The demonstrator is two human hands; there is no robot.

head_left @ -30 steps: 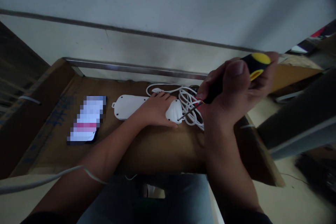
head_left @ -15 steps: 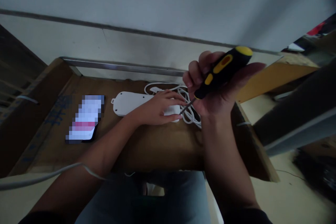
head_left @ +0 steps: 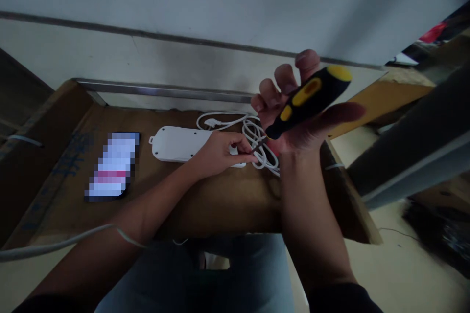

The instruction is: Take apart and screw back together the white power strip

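While left fingers (head_left: 243, 158) pinch the screwdriver (head_left: 310, 99), hiding its tip, right fingers (head_left: 284, 77) stand apart.

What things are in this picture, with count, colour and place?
Tray: one, brown, middle
Power strip: one, white, on the tray
Plug: one, white, behind power strip
Cable: one coil, white, right on tray
Screwdriver: one, black and yellow, right half
Phone: one, black-edged, screen blurred, tray's left
Rail: one, silver, tray's far edge
Ties: two, white, tray's side walls
Wall: one, pale grey, far side
Board: one, orange-brown, right
Post: one, dark grey, far right
Wire: one, white, lower left
Trousers: one pair, bluish, bottom
Left hand: one, bare, over the power strip
Right hand: one, bare, screwdriver across palm
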